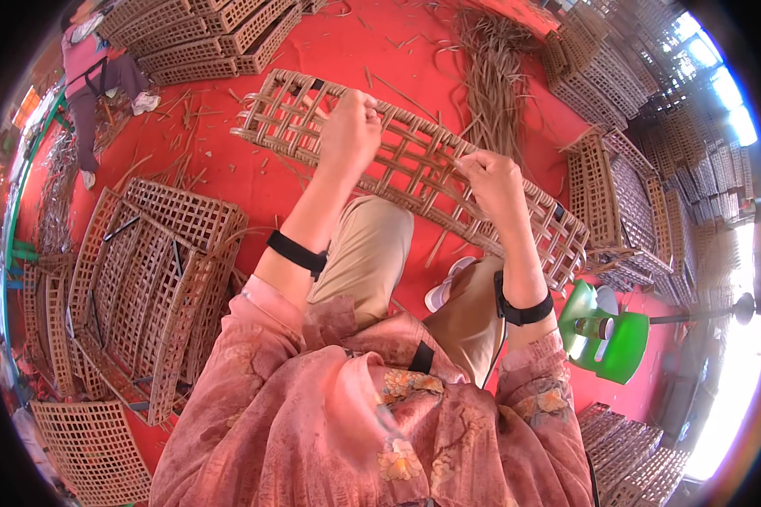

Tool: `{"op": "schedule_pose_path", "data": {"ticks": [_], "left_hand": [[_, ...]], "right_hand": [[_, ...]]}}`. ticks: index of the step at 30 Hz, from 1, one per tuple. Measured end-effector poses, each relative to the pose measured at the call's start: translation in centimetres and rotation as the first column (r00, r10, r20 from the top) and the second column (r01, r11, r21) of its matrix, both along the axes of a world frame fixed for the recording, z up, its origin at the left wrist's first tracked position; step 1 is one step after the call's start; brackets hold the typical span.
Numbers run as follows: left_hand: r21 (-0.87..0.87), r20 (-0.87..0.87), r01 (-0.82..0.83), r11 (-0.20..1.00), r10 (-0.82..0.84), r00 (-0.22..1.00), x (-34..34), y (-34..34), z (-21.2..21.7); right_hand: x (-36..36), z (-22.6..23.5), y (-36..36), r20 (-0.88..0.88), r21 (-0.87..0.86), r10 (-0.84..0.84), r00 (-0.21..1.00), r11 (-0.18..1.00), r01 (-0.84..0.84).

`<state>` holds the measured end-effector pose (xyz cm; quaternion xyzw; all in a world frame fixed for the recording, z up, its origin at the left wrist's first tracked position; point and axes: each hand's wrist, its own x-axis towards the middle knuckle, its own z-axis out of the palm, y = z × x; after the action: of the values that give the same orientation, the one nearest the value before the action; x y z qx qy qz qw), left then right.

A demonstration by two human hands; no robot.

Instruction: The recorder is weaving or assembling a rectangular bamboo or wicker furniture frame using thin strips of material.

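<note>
A long woven lattice panel (296,110) of brown cane strips lies tilted across my knees over the red floor. My left hand (350,127) grips its upper edge near the middle, fingers curled over the rim. My right hand (492,182) pinches a loose cane strip (448,182) on the panel's right half, fingers closed on it. Both wrists wear black bands. My beige trousers and a white shoe (445,286) show below the panel.
Finished lattice panels are stacked at left (144,279), top left (203,38), right (626,194) and bottom right (634,452). A bundle of loose cane strips (492,72) lies at the top. A green plastic stool (613,334) stands at right. Another person (93,80) sits far left.
</note>
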<state>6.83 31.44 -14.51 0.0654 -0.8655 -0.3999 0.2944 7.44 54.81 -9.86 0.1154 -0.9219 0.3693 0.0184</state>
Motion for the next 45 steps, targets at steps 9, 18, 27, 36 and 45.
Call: {"op": "schedule_pose_path", "data": {"ticks": [9, 18, 27, 36, 45], "left_hand": [[0.143, -0.113, -0.011, 0.990, 0.027, 0.993, -0.1, -2.7, -0.9], [-0.245, -0.033, -0.168, 0.955, 0.165, 0.986, 0.5, -3.4, -0.6], [-0.060, 0.199, -0.098, 0.993, 0.108, 0.974, -0.4, -5.0, 0.4], [0.252, -0.136, -0.061, 0.966, 0.098, 0.986, -0.8, -9.5, 0.2], [-0.165, -0.366, -0.353, 0.921, 0.275, 0.889, -1.7, -20.6, 3.3]], "right_hand": [[0.5, 0.9, -0.6, 0.104, -0.007, -0.035, 0.994, 0.999, 0.036], [-0.7, 0.7, -2.7, 0.070, 0.062, -0.017, 0.997, 0.998, 0.013], [-1.4, -1.1, -4.2, -0.132, 0.226, -0.008, 0.991, 0.973, 0.037], [2.2, 2.5, -3.2, 0.058, -0.158, -0.023, 0.998, 0.987, 0.032], [0.0, 0.6, -4.9, -0.626, 0.387, 0.358, 0.693, 0.914, -0.123]]}}
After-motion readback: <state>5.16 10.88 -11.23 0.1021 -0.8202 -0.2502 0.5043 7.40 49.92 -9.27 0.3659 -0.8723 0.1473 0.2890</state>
